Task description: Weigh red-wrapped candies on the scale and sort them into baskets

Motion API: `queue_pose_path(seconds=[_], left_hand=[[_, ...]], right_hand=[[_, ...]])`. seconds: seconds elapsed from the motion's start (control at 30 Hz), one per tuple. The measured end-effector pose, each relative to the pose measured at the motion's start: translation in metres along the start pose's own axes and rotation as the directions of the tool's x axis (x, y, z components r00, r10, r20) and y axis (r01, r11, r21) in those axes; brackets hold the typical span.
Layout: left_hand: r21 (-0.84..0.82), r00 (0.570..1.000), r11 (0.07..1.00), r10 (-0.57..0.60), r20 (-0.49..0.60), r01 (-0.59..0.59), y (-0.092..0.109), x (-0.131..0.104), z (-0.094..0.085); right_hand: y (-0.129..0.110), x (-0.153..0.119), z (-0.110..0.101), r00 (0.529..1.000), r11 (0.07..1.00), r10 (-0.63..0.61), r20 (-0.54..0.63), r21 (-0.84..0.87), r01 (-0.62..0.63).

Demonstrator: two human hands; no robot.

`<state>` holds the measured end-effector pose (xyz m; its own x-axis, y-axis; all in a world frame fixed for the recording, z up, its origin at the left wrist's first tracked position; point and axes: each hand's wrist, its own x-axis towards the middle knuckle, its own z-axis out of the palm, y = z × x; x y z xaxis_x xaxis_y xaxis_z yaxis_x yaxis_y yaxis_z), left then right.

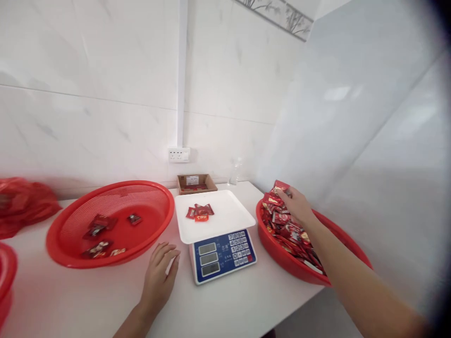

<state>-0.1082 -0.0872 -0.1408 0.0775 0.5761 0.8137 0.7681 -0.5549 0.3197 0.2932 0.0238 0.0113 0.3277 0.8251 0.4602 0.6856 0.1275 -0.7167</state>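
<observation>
My right hand [296, 204] is over the right red basin [287, 261], its fingers closed on a small red packet [282, 185]. Several red and gold packets [283, 225] are heaped in that basin under the hand. My left hand [161, 272] rests just left of the scale, empty, with its fingers loosely stretched and apart. Between the hands stands a digital weighing scale [221, 251] with a blue keypad panel. On its white tray [229, 211] lies a small pile of red packets [200, 211].
At left, a tilted red mesh basket [141, 230] holds a few packets. Beyond it is a red plastic bag [28, 206]; another red container [5, 277] shows at the left edge. An open cardboard box [197, 190] and a clear bottle [235, 171] stand near the wall.
</observation>
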Motion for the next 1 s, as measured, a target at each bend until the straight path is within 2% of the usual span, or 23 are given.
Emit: queue_pose_path(seconds=[0.1, 0.17, 0.23, 0.3, 0.37, 0.47, 0.63, 0.73, 0.83, 0.9, 1.0], left_hand=[[0.000, 0.999, 1.000, -0.027, 0.017, 0.027, 0.006, 0.002, -0.003], [0.003, 0.999, 0.999, -0.036, 0.021, 0.036, 0.008, 0.003, -0.004], [0.005, 0.999, 0.999, -0.043, 0.018, 0.043, 0.010, 0.004, -0.006], [0.002, 0.999, 0.999, -0.051, 0.019, 0.051, 0.012, 0.004, -0.007], [-0.004, 0.998, 0.998, -0.058, 0.026, 0.059, 0.012, 0.005, -0.008], [-0.007, 0.998, 0.998, -0.062, 0.033, 0.062, 0.011, 0.004, -0.009], [-0.009, 0.997, 0.998, -0.062, 0.038, 0.063, 0.010, 0.003, -0.007], [-0.015, 0.998, 0.998, -0.062, 0.033, 0.063, 0.010, 0.003, -0.006], [-0.017, 0.998, 0.998, -0.064, 0.030, 0.064, 0.010, 0.003, -0.006], [-0.017, 0.998, 0.998, -0.060, 0.031, 0.061, 0.011, 0.003, -0.006], [-0.017, 0.998, 0.998, -0.055, 0.034, 0.056, 0.011, 0.003, -0.006]], right_hand=[[-0.035, -0.016, 0.050, 0.974, 0.963, 0.011, 0.225, 0.258, -0.071], [-0.054, -0.028, 0.083, 0.923, 0.916, 0.026, 0.384, 0.361, -0.176], [-0.066, -0.038, 0.111, 0.861, 0.882, 0.049, 0.506, 0.382, -0.275], [-0.072, -0.042, 0.132, 0.822, 0.883, 0.067, 0.565, 0.350, -0.312], [-0.073, -0.042, 0.144, 0.830, 0.904, 0.078, 0.553, 0.312, -0.293], [-0.072, -0.037, 0.148, 0.872, 0.913, 0.069, 0.485, 0.321, -0.251], [-0.075, -0.031, 0.143, 0.919, 0.934, 0.028, 0.393, 0.316, -0.164], [-0.078, -0.031, 0.140, 0.929, 0.926, 0.058, 0.366, 0.328, -0.187], [-0.080, -0.035, 0.134, 0.912, 0.908, 0.079, 0.402, 0.350, -0.232], [-0.080, -0.039, 0.130, 0.880, 0.914, 0.050, 0.472, 0.333, -0.230], [-0.080, -0.048, 0.124, 0.771, 0.960, 0.020, 0.636, 0.204, -0.193]])
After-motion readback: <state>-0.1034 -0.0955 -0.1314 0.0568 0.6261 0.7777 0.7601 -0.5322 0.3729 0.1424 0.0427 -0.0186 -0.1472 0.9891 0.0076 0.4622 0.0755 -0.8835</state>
